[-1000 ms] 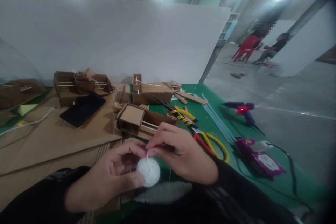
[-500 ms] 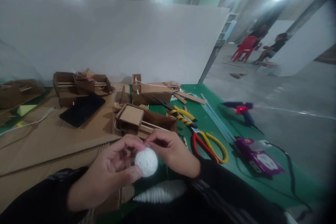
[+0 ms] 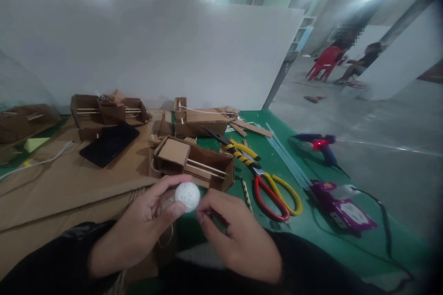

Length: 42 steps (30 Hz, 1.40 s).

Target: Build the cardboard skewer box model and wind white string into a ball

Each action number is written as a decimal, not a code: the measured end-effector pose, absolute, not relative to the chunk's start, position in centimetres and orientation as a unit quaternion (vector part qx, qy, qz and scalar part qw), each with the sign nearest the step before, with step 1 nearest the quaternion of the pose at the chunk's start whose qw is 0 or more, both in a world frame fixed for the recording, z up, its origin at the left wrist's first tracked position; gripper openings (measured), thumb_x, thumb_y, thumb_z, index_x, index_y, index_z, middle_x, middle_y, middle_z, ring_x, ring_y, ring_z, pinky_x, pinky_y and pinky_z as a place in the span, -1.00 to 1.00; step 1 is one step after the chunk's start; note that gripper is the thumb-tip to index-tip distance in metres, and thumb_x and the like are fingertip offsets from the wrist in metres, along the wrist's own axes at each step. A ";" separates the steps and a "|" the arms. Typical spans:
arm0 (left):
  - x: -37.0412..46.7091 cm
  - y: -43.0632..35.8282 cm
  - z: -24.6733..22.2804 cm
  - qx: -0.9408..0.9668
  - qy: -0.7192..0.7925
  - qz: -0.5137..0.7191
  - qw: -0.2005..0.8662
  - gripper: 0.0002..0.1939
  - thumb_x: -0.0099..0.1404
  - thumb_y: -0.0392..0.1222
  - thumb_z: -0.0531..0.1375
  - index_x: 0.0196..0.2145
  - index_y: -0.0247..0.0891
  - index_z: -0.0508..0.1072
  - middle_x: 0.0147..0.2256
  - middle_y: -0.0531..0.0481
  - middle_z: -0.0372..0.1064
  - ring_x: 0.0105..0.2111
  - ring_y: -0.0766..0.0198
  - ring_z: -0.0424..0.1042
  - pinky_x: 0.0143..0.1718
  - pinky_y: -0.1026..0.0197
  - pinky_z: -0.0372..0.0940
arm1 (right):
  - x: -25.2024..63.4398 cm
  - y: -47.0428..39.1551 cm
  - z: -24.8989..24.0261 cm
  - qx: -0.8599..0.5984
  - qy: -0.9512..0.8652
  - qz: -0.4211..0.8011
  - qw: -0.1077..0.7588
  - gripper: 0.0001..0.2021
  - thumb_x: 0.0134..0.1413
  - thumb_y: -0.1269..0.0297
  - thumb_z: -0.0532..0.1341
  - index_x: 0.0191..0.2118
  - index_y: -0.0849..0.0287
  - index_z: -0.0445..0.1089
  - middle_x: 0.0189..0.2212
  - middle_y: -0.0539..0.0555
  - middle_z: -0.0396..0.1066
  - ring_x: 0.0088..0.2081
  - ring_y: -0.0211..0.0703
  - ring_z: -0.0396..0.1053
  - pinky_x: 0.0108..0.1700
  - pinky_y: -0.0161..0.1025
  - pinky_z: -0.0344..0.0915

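Observation:
A small white ball of wound string [image 3: 187,197] sits between the thumb and fingers of my left hand [image 3: 138,221]. Below that hand hangs a thin loop of string [image 3: 166,238]. My right hand [image 3: 238,233] is just right of the ball, its thumb and index finger pinched together; whatever is between them is too small to make out. Beyond both hands stands an open cardboard box [image 3: 216,166] with two thin wooden sticks across it. A pale, blurred shape [image 3: 204,256] lies low between my forearms, partly hidden by the right one.
To the right lie red-and-yellow-handled scissors [image 3: 277,198], yellow-and-black pliers [image 3: 242,154], a glue gun [image 3: 320,145] and a purple power strip [image 3: 342,207] with a cable. A dark tablet [image 3: 109,145] rests on cardboard at left. More cardboard boxes [image 3: 200,124] line the white partition [image 3: 155,50].
My right hand has come away from the top of the ball, moving right and down. The ball has shifted slightly up and left in my left hand. A string loop now shows below.

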<state>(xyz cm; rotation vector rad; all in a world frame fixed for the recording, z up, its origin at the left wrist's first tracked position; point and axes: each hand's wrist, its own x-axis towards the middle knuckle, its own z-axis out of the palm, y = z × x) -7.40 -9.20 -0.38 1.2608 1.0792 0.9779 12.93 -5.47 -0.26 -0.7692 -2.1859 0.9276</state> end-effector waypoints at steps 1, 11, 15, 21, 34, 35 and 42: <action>-7.4 -9.3 -0.4 0.533 0.456 0.416 0.578 -0.61 0.42 -0.05 0.17 0.15 -0.06 0.25 0.06 -0.02 0.33 0.08 0.23 0.30 0.10 0.27 0.20 | 13.0 -5.7 -0.1 -0.289 -0.829 0.349 0.328 -0.89 0.14 0.52 0.10 -0.36 0.21 0.29 -0.42 -0.01 0.30 -0.37 -0.28 0.25 -0.34 -0.35 0.12; -7.0 -9.4 -0.8 0.532 0.400 0.429 0.611 -0.68 0.36 -0.08 0.24 0.02 -0.12 0.33 -0.17 0.01 0.38 -0.18 0.29 0.36 -0.13 0.29 0.29 | 13.3 -5.8 1.7 -0.192 -0.888 0.247 0.336 -0.89 0.14 0.52 0.10 -0.35 0.19 0.28 -0.45 0.01 0.28 -0.41 -0.27 0.20 -0.41 -0.32 0.09; -7.2 -9.5 -0.6 0.519 0.397 0.416 0.632 -0.63 0.32 -0.08 0.28 0.04 -0.12 0.34 -0.13 -0.02 0.40 -0.12 0.23 0.39 -0.09 0.23 0.30 | 13.3 -5.0 1.8 -0.190 -0.888 0.240 0.344 -0.84 0.26 0.45 0.09 -0.27 0.20 0.42 -0.37 0.08 0.33 -0.34 -0.23 0.26 -0.35 -0.34 0.20; -7.1 -9.4 -0.7 0.505 0.402 0.417 0.640 -0.65 0.27 -0.13 0.33 -0.04 -0.11 0.34 -0.11 0.02 0.36 -0.11 0.26 0.38 -0.08 0.25 0.28 | 13.2 -2.9 1.1 -0.185 -0.859 0.271 0.392 -0.85 0.29 0.38 0.17 -0.21 0.20 0.52 -0.36 0.07 0.34 -0.35 -0.27 0.30 -0.33 -0.36 0.26; -7.1 -9.9 -0.8 0.561 0.410 0.456 0.556 -0.65 0.31 -0.13 0.29 0.05 0.00 0.49 0.08 -0.04 0.23 0.11 0.12 0.29 0.08 0.28 0.30 | 12.2 -1.9 -1.8 -0.230 -0.856 0.298 0.355 -0.87 0.23 0.49 0.09 -0.28 0.23 0.38 -0.35 0.10 0.37 -0.30 -0.21 0.31 -0.28 -0.30 0.25; -7.0 -9.8 -0.8 0.555 0.416 0.462 0.552 -0.66 0.31 -0.12 0.28 0.05 -0.01 0.48 0.08 -0.03 0.25 0.10 0.12 0.31 0.08 0.28 0.30 | 12.2 -2.2 -1.9 -0.230 -0.860 0.298 0.345 -0.87 0.20 0.51 0.09 -0.29 0.23 0.37 -0.35 0.10 0.36 -0.31 -0.20 0.30 -0.28 -0.30 0.25; -7.1 -9.4 -1.1 0.551 0.491 0.486 0.469 -0.60 0.31 -0.07 0.29 0.07 -0.05 0.32 -0.02 0.01 0.38 -0.04 0.22 0.40 -0.03 0.31 0.31 | 12.9 -4.9 -0.6 -0.239 -0.884 0.318 0.246 -0.89 0.07 0.55 0.17 -0.33 0.20 0.35 -0.36 0.04 0.32 -0.33 -0.23 0.28 -0.33 -0.34 0.20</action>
